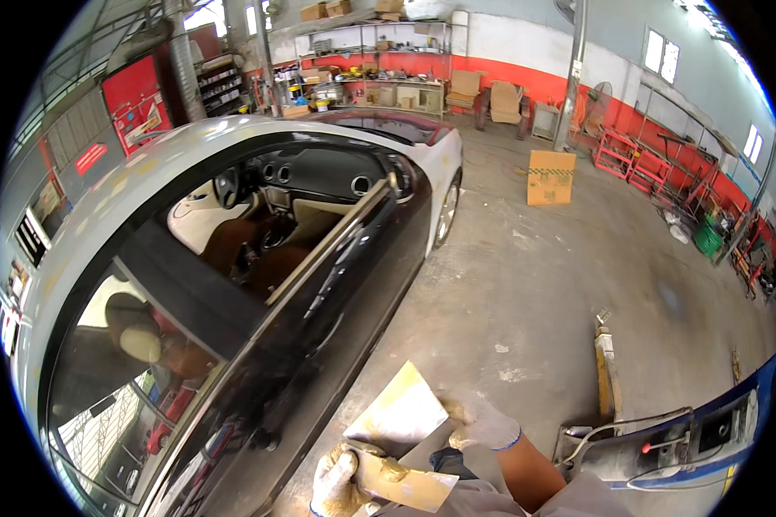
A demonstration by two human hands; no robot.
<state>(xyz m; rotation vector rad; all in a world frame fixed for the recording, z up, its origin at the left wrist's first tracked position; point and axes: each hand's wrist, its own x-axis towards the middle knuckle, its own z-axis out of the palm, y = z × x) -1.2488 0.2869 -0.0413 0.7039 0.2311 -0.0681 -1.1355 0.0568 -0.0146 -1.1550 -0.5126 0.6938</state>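
My left hand (pixel 338 481), in a putty-stained pale glove, is closed round a flat yellowish putty spreader (pixel 427 491) at the bottom middle. A brownish lump of putty (pixel 392 470) sits on it. My right hand (pixel 485 422), in a pale glove with a blue cuff, grips the right corner of a broad whitish plate (pixel 397 407) smeared with yellow. This plate tilts just above and beyond the spreader; I cannot tell whether the two touch. On my left stands a car (pixel 345 276) with a dark side, a pale roof with yellowish patches and an open front window.
A blue-edged panel with a grey recessed middle (pixel 672 452) lies close on my right, beside an upright yellow-and-white post (pixel 608 370). Further off stand a cardboard box (pixel 550 178), red metal stands (pixel 616 151), a green drum (pixel 709 237), tan seats (pixel 505 103) and loaded shelves (pixel 375 73).
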